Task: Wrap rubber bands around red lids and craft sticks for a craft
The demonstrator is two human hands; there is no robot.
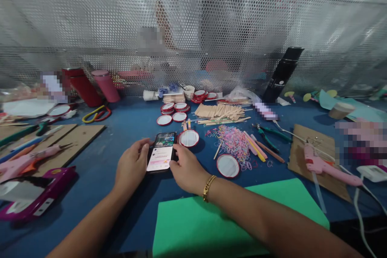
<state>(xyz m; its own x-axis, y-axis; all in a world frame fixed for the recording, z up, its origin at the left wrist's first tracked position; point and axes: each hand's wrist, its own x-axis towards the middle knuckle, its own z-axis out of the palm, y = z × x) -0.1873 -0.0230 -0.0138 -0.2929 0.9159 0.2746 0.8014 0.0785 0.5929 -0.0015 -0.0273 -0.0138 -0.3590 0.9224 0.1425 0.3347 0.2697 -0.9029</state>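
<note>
A black phone (161, 152) with a lit screen lies on the blue table (127, 125). My left hand (132, 166) curls round its left edge. My right hand (186, 169), with a gold bracelet on the wrist, grips its right edge, thumb against the screen's side. Just beyond the phone sits a red-rimmed round lid (189, 138). A green foam sheet (211, 221) lies under my right forearm.
Several red-rimmed lids (173, 112), a pile of wooden sticks (220, 112), coloured rubber bands (234, 142), green pliers (270, 134) and a pink glue gun (326, 166) on cardboard fill the right. Left are scissors (96, 113), red cups (84, 86), another glue gun (21, 163). A perforated metal screen (193, 28) closes the back.
</note>
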